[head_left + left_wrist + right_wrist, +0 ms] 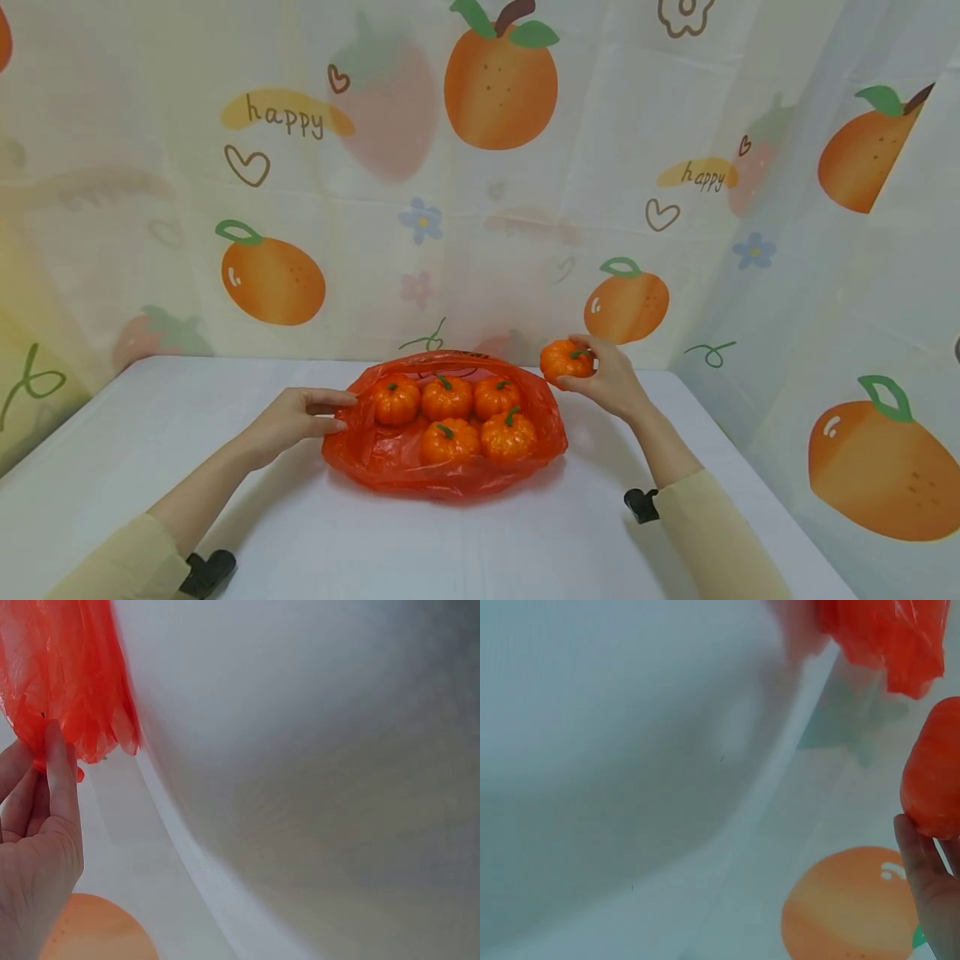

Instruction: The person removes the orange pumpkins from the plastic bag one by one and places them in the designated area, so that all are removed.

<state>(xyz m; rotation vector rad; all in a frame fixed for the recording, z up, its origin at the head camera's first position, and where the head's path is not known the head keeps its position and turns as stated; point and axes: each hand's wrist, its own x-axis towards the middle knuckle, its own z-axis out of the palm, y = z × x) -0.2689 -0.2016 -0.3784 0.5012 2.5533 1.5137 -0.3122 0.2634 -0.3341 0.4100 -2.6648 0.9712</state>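
Right hand [611,382] has hold of a small pumpkin [562,363], fingers over the top and thumb below, opened about as wide as the fruit. Pumpkin is bright orange, glossy, squat and round, with shallow ribs and a short green stem leaning toward the palm; in the right wrist view it looks redder and smoother, stem hidden. It sits at the right hand's fingertips, just beyond the rim of a red plastic bag [459,482], and the right wrist view shows a gap between the two. Left hand [291,423] pinches the bag's edge, fingers fairly straight, thumb and fingertips nearly together with bunched film between them. Bag is thin, shiny, see-through in places, crumpled, mouth spread wide between both hands. Inside lie five more pumpkins [509,437], same orange, same green stems: three in a row on the side away from the person, two nearer, set toward the right hand; bare red film shows by the left hand. White tabletop [360,554] under both hands; fruit-print curtain [517,225] beyond them. Pale sleeves [723,537] and black wrist pieces [642,506] behind the hands.
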